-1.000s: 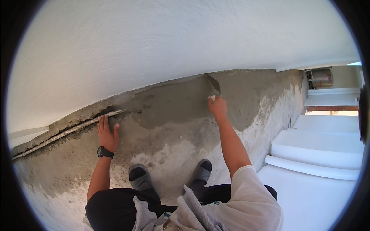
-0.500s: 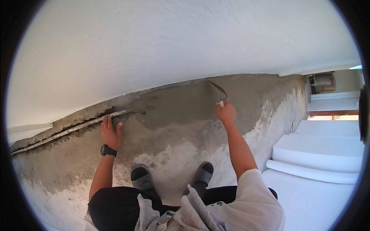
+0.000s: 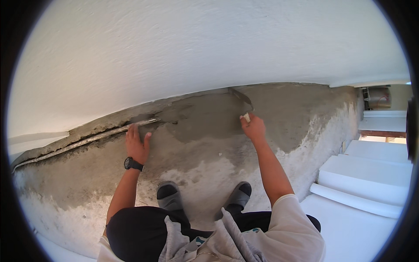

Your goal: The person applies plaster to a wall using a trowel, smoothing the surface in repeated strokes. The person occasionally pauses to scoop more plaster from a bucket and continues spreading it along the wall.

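My right hand is closed round the pale handle of a pointing trowel. Its blade lies on grey wet mortar, with the tip close to the foot of the white wall. My left hand, with a black watch at its wrist, is stretched out, fingers pointing to the wall. Its fingertips rest at a long, thin, mortar-stained pipe, which runs along a gap at the wall base. The pipe's right end stops just short of the smoothed mortar.
The white wall runs along the far side. White steps or ledges stand to the right, with a metal cylinder behind them at the far right. My sandalled feet are on the rough, partly dry concrete floor.
The trowel and my right hand have shifted slightly left along the wall base. My left hand stays at the pipe. The whole view has swung a little, so the scene sits further right.
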Demonstrator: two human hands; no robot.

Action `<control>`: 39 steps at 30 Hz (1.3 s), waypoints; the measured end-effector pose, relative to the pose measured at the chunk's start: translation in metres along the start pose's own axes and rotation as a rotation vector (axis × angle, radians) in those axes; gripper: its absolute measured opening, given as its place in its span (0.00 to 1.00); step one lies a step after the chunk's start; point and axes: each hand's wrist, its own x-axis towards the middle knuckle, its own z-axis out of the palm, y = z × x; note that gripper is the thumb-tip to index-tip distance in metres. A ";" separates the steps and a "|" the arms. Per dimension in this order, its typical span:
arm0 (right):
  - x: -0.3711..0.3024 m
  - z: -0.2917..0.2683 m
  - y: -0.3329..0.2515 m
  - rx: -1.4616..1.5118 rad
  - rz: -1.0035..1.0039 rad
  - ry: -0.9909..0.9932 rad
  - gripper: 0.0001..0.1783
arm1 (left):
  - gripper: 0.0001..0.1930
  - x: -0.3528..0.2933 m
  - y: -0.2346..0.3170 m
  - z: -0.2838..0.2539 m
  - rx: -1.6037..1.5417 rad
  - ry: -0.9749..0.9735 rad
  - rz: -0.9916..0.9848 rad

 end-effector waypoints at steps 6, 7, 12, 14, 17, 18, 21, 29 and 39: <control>-0.009 0.000 -0.013 -0.065 -0.112 -0.004 0.23 | 0.36 0.000 0.001 0.002 0.005 0.025 0.018; -0.008 -0.001 -0.011 -0.021 -0.152 0.022 0.23 | 0.35 0.000 0.002 0.002 0.005 0.032 0.026; 0.014 -0.014 0.011 -0.074 -0.226 0.082 0.23 | 0.35 -0.001 0.002 0.000 -0.021 0.048 0.020; 0.024 -0.016 0.016 -0.080 -0.275 0.084 0.21 | 0.35 0.000 0.003 0.000 -0.020 0.040 0.020; 0.025 -0.009 0.006 -0.075 -0.306 0.015 0.21 | 0.35 0.001 0.003 0.000 -0.009 0.033 0.017; 0.022 -0.005 -0.002 -0.084 -0.286 -0.045 0.22 | 0.35 0.001 0.004 0.000 -0.006 0.032 0.020; 0.001 0.013 -0.035 0.013 -0.307 -0.064 0.22 | 0.35 0.000 0.004 0.001 0.008 0.027 0.016; -0.003 0.017 -0.059 0.002 -0.342 0.008 0.19 | 0.36 0.000 0.001 0.004 -0.023 0.024 0.007; -0.023 0.012 -0.038 0.054 -0.246 0.173 0.19 | 0.36 0.000 0.001 0.002 -0.048 -0.011 -0.015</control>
